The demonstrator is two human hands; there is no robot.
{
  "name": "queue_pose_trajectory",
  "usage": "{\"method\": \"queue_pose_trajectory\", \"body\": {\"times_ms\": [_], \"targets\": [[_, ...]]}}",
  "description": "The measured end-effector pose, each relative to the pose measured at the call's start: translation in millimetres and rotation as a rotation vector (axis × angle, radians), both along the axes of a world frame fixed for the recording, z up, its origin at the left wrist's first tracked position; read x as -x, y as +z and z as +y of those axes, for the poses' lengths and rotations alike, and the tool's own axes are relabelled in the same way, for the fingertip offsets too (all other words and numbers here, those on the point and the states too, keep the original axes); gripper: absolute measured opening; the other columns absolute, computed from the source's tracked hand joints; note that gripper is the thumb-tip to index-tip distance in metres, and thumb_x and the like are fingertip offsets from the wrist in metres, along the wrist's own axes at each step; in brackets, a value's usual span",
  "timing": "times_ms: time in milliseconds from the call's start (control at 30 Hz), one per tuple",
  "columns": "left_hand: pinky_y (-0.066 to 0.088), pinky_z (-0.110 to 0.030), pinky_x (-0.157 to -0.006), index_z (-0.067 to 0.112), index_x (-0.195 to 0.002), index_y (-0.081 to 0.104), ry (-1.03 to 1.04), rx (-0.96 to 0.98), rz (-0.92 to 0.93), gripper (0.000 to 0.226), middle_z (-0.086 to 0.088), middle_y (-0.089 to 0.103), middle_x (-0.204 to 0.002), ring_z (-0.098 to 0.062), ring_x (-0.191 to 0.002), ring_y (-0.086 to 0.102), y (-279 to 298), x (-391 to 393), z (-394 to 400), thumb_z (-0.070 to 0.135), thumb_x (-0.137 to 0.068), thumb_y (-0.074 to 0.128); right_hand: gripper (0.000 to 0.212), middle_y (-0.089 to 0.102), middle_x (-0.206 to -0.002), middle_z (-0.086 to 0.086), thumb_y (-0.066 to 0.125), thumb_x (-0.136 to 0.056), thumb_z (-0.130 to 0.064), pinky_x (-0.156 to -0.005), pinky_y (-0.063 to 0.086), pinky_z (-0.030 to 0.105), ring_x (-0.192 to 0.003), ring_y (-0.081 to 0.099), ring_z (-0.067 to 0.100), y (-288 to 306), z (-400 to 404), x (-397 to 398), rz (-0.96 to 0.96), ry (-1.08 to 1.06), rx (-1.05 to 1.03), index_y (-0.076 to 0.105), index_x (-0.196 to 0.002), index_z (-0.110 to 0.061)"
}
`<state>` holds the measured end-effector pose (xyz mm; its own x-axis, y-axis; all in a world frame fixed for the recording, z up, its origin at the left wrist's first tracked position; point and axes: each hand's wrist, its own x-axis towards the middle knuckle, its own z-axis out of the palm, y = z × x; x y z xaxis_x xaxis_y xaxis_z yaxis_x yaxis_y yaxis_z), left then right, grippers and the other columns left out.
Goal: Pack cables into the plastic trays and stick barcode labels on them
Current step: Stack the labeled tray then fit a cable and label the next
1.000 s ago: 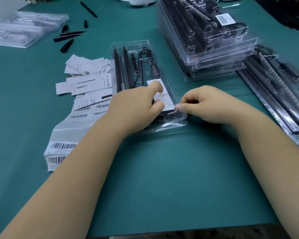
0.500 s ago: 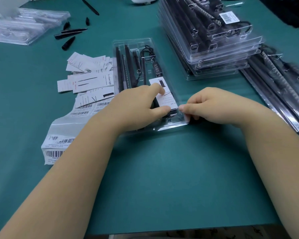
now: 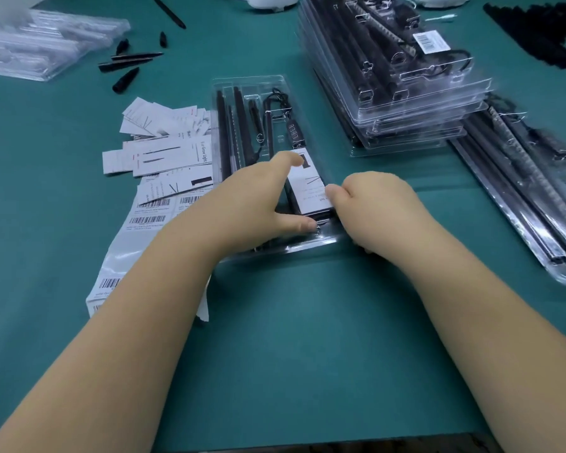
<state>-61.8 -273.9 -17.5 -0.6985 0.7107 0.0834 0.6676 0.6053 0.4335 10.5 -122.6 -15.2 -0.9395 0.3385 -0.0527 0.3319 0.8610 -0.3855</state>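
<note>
A clear plastic tray lies in the middle of the green table, holding black rods, a looped black cable and a white card. My left hand rests flat on the tray's near half, index finger on the card and thumb pressed on the near end. My right hand grips the tray's right edge with curled fingers, its thumb touching the card's edge. A sheet of barcode labels lies left of the tray, partly under my left forearm.
A pile of packed trays stands at the back right, the top one with a barcode label. More filled trays lie at the right edge. Printed cards, loose black parts and empty trays are to the left.
My right hand has slid from the tray's near right corner a little farther along its right edge. My left hand stays on the tray, thumb spread toward the near end.
</note>
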Motion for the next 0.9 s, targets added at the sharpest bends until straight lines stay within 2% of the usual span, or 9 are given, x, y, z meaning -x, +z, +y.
{"method": "queue_pose_trajectory", "body": {"times_ms": [67, 167, 300, 400, 500, 600, 700, 767, 900], "targets": [[0.028, -0.017, -0.055, 0.031, -0.137, 0.03, 0.03, -0.058, -0.014, 0.082, 0.015, 0.04, -0.075, 0.006, -0.067, 0.042, -2, 2, 0, 0.053, -0.071, 0.073, 0.04, 0.066, -0.071, 0.013, 0.036, -0.097, -0.027, -0.065, 0.051, 0.034, -0.067, 0.061, 0.032, -2, 0, 1, 0.041, -0.053, 0.097, 0.055, -0.074, 0.0], [0.03, -0.016, -0.053, 0.031, -0.129, 0.034, 0.073, -0.124, -0.03, 0.078, 0.007, 0.042, -0.072, 0.0, -0.062, 0.042, -3, 3, 2, 0.054, -0.067, 0.074, 0.036, 0.07, -0.062, 0.01, 0.039, -0.094, -0.021, -0.064, 0.056, 0.032, -0.049, 0.065, 0.021, -5, 2, 3, 0.126, -0.122, 0.26, 0.063, -0.082, 0.003], [0.035, -0.009, -0.048, 0.028, -0.108, 0.051, 0.161, -0.363, -0.223, 0.045, 0.016, 0.047, -0.059, 0.002, -0.051, 0.042, 3, 8, -1, 0.052, -0.075, 0.071, 0.027, 0.069, -0.062, 0.013, 0.04, -0.089, -0.012, -0.06, 0.057, 0.037, -0.043, 0.064, 0.018, -8, 2, 5, 0.235, -0.117, 0.262, 0.063, -0.091, 0.002], [0.039, -0.02, -0.047, 0.024, -0.091, 0.06, 0.38, -0.679, -0.478, 0.021, 0.017, 0.047, -0.052, -0.003, -0.046, 0.041, 10, 25, -12, 0.041, -0.079, 0.063, 0.023, 0.068, -0.062, 0.009, 0.042, -0.09, -0.013, -0.057, 0.056, 0.036, -0.04, 0.062, 0.015, -9, 4, 5, 0.294, -0.097, 0.276, 0.063, -0.09, -0.003], [0.034, -0.027, -0.057, 0.018, -0.08, 0.053, 0.63, -0.717, -0.52, 0.024, 0.002, 0.038, -0.069, -0.014, -0.055, 0.032, 10, 39, -25, 0.039, -0.071, 0.06, 0.02, 0.067, -0.07, 0.003, 0.043, -0.093, -0.016, -0.054, 0.055, 0.033, -0.04, 0.061, 0.014, -9, 6, 4, 0.346, -0.078, 0.293, 0.063, -0.094, -0.011], [0.037, -0.031, -0.064, 0.019, -0.08, 0.051, 0.762, -0.737, -0.62, 0.035, -0.002, 0.034, -0.076, -0.017, -0.056, 0.033, 9, 43, -30, 0.044, -0.06, 0.064, 0.016, 0.065, -0.069, 0.0, 0.045, -0.093, -0.016, -0.054, 0.053, 0.03, -0.04, 0.06, 0.013, -10, 8, 2, 0.399, -0.076, 0.355, 0.061, -0.095, -0.016], [0.045, -0.026, -0.053, 0.016, -0.093, 0.054, 0.762, -0.798, -0.74, 0.048, -0.002, 0.033, -0.082, -0.015, -0.059, 0.035, 7, 44, -30, 0.044, -0.057, 0.069, 0.016, 0.062, -0.054, -0.001, 0.046, -0.093, -0.015, -0.055, 0.048, 0.017, -0.039, 0.058, 0.008, -11, 9, -1, 0.461, -0.061, 0.362, 0.057, -0.094, -0.026], [0.047, -0.025, -0.05, 0.012, -0.101, 0.052, 0.755, -0.815, -0.791, 0.052, -0.003, 0.031, -0.081, -0.015, -0.06, 0.033, 5, 45, -30, 0.041, -0.062, 0.072, 0.017, 0.064, -0.059, -0.009, 0.046, -0.092, -0.015, -0.053, 0.044, 0.01, -0.038, 0.056, 0.004, -10, 10, -3, 0.487, -0.052, 0.371, 0.058, -0.096, -0.027], [0.039, -0.018, -0.042, 0.009, -0.093, 0.053, 0.709, -0.947, -0.902, 0.024, -0.002, 0.034, -0.078, -0.011, -0.053, 0.029, 9, 42, -28, 0.025, -0.083, 0.067, 0.02, 0.064, -0.056, -0.01, 0.05, -0.092, -0.014, -0.054, 0.055, 0.028, -0.039, 0.058, 0.008, -6, 12, -6, 0.526, -0.066, 0.453, 0.064, -0.106, -0.017]]}}
